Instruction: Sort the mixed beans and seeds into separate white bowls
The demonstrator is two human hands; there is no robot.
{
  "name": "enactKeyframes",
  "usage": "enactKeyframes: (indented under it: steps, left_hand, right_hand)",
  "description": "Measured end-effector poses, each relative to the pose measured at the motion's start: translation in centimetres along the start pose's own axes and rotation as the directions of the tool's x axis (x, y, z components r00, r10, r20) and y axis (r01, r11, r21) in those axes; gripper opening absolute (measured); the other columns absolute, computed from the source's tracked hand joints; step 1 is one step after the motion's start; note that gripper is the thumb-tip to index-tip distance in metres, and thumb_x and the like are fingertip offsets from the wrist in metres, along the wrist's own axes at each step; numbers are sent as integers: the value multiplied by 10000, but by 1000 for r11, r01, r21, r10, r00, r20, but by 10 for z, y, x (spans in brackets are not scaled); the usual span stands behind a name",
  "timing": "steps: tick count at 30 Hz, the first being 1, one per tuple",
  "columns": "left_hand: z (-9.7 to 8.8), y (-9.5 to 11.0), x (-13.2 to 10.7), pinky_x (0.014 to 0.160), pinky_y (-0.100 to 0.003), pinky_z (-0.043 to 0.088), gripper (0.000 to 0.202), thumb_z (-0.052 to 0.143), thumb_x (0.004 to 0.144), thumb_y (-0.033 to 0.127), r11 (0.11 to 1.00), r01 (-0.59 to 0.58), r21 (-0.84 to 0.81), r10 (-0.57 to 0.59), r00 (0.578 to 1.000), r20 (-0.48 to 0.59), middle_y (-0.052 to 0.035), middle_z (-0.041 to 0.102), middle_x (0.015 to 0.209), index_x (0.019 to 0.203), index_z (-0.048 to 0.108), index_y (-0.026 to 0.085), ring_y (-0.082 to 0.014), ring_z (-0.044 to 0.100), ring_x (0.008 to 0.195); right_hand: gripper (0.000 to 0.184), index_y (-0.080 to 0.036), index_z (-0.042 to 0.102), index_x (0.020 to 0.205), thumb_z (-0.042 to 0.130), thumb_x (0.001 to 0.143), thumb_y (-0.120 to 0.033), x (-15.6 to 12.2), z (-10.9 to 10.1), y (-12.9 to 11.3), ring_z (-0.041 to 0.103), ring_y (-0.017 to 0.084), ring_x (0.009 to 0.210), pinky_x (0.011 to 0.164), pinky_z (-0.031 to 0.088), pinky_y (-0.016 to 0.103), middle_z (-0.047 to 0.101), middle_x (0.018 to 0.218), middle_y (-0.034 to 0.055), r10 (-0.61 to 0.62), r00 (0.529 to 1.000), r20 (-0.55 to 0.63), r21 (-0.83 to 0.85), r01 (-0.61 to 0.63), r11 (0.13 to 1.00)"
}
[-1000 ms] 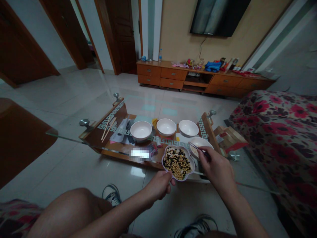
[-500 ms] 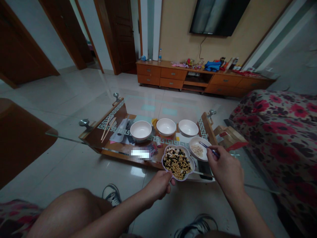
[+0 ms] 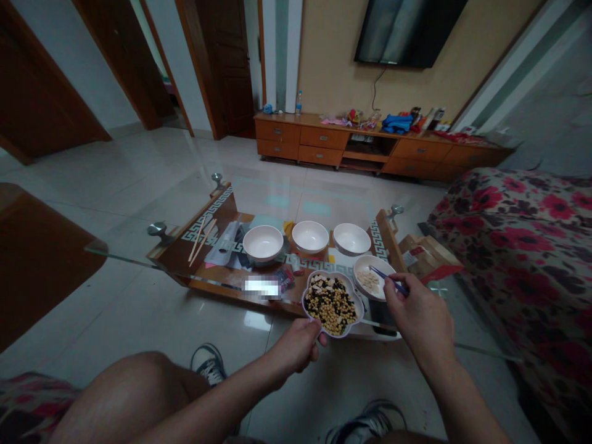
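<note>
Above the glass-topped bench (image 3: 124, 260), a white flower-shaped dish of mixed beans (image 3: 332, 304) is gripped at its rim by the left hand's grip (image 3: 296, 345). The right hand's grip (image 3: 419, 320) is closed on dark blue chopsticks (image 3: 386, 279), tips over a round white bowl of pale pieces (image 3: 365, 262). Three white bowls (image 3: 309, 237) stand beyond.

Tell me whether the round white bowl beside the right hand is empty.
Not empty: pale pieces lie in the round white bowl beside the right hand.
</note>
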State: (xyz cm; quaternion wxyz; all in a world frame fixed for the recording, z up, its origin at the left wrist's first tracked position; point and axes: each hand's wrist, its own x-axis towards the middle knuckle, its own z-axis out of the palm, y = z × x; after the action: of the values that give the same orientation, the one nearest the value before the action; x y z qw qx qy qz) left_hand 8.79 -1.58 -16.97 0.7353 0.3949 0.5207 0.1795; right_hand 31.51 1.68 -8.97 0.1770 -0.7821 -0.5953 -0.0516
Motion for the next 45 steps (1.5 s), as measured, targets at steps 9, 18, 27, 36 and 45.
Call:
enactKeyframes:
  steps: [9, 18, 27, 36, 45]
  left_hand:
    - [1, 5, -6, 374, -204, 148, 511, 328, 881, 665, 1000, -16, -2, 16, 1000, 1, 70, 393, 428, 764, 517, 204, -69, 234, 308]
    - [1, 3, -3, 374, -206, 149, 504, 319, 887, 648, 1000, -12, -2, 12, 1000, -6, 65, 402, 432, 767, 521, 201, -71, 246, 312]
    - [2, 5, -3, 376, -205, 146, 480, 308, 902, 613, 1000, -7, 10, 7, 1000, -6, 69, 392, 428, 777, 517, 200, -72, 224, 314]
    - [2, 7, -4, 363, -209, 153, 444, 265, 946, 524, 1000, 0, 3, 0, 1000, -8, 62, 392, 418, 767, 514, 203, -78, 234, 308]
    - [0, 1, 0, 353, -204, 153, 451, 310, 936, 555, 1000, -19, -16, 19, 1000, -9, 60, 420, 445, 789, 536, 194, -70, 244, 310]
  right_hand:
    - [221, -247, 684, 916, 525, 907, -400, -4, 3, -8, 655, 210, 626, 540, 311, 273, 717, 710, 48, -48, 982, 183, 21, 45, 999]
    - [250, -236, 685, 945, 500, 920, -402, -5, 3, -8, 628, 196, 591, 524, 296, 272, 711, 706, 61, -30, 987, 155, 37, 24, 999]
    - [235, -222, 617, 984, 463, 941, -394, -8, 8, -13, 635, 184, 631, 549, 309, 247, 697, 735, 55, -53, 984, 172, 105, 35, 994]
    - [226, -237, 595, 967, 474, 925, -423, -15, 13, -25, 667, 189, 695, 573, 343, 249, 710, 791, 39, -174, 919, 355, 153, 127, 980]
    - [205, -238, 592, 971, 458, 946, -390, -17, 14, -28, 692, 200, 759, 559, 311, 254, 726, 817, 40, -204, 899, 387, 87, 185, 979]
